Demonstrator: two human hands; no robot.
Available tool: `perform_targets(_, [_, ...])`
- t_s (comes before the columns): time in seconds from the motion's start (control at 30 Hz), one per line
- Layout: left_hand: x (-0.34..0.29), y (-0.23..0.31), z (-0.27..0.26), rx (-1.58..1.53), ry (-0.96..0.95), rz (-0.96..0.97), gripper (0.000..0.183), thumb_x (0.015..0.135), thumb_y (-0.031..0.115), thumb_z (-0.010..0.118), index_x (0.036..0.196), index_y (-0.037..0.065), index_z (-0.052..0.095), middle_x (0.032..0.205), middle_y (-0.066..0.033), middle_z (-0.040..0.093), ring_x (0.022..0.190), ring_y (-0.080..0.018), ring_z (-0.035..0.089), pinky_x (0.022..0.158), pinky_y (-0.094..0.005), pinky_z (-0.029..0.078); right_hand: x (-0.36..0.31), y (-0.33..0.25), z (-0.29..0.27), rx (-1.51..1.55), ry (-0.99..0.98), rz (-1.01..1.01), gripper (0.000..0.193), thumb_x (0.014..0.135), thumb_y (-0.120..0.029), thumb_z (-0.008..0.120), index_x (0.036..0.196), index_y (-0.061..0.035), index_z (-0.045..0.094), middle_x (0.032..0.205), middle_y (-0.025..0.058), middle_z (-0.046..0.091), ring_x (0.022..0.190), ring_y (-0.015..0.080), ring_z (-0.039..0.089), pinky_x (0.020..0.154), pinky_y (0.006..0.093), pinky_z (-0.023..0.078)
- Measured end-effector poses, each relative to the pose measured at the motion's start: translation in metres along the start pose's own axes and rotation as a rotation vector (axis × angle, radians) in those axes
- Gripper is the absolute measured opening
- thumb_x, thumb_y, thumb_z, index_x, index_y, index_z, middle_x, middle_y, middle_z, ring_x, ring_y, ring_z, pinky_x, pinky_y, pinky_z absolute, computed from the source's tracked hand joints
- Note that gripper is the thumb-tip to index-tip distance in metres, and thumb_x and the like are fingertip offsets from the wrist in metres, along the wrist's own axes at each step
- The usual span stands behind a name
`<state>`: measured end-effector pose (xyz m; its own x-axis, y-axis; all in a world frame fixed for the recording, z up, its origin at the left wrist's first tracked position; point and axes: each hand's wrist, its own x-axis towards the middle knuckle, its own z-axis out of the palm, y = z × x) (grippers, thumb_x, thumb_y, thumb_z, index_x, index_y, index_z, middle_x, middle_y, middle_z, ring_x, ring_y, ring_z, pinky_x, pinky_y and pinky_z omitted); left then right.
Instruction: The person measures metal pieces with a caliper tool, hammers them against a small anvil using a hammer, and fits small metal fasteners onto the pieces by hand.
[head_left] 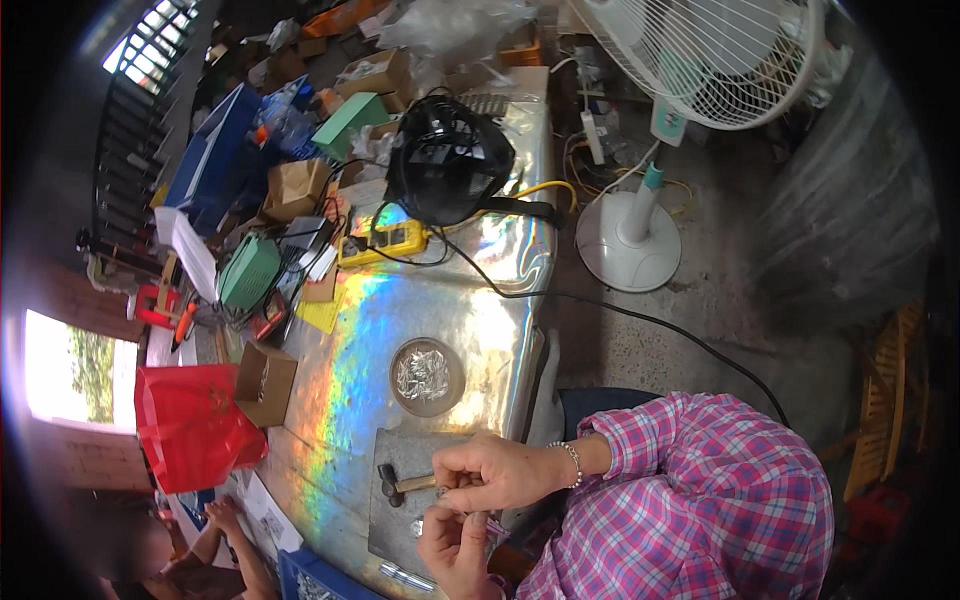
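Note:
My right hand (495,472), with a bracelet at the wrist, is closed in a pinch just above my left hand (455,550). The left hand's thumb and fingers are also pressed together. What either pinches is too small to make out. By the right fingers lies a hammer (392,484) with a dark head and wooden handle, its handle end hidden at the hand. It rests on a grey metal plate (390,535). A small shiny piece (417,527) lies beside the left fingers. Beyond the plate stands a round dish (457,385) of small silvery metal pieces (422,375).
A silvery strip-like bundle (407,577) and blue crate (310,580) lie near the left hand. A yellow power strip (385,243), black mesh-covered object (450,160), open carton (265,383) and red bag (195,425) crowd the table. Another person's hands (225,515) rest across; a fan (635,230) stands right.

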<state>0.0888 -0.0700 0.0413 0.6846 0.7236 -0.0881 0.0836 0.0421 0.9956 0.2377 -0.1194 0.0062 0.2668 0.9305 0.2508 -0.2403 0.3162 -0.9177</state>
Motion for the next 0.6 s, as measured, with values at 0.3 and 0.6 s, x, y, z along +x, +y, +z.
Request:
perform_targets(0.3, [-0.001, -0.006, 0.012, 0.021, 0.027, 0.059, 0.013, 0.085, 0.002, 0.065, 0.092, -0.001, 0.055, 0.076, 0.0006, 0.057, 0.066, -0.0039, 0.049, 0.059, -0.0160, 0.038, -0.007, 0.005, -0.003, 0.021, 0.029, 0.022, 0.021, 0.084, -0.015, 0.064, 0.077, -0.0008, 0.049, 0.064, 0.0020, 0.050, 0.060, 0.0067, 0.046, 0.053, 0.0252, 0.039])
perform_targets(0.6, [0.008, -0.001, 0.011, -0.023, -0.040, -0.070, 0.013, 0.086, -0.005, 0.062, 0.092, 0.001, 0.053, 0.076, 0.0023, 0.052, 0.065, -0.0029, 0.045, 0.057, -0.0157, 0.034, -0.004, 0.002, -0.008, 0.053, 0.052, 0.062, 0.018, 0.086, -0.013, 0.063, 0.078, -0.0024, 0.050, 0.068, -0.0007, 0.052, 0.064, 0.0040, 0.047, 0.054, 0.0225, 0.040])
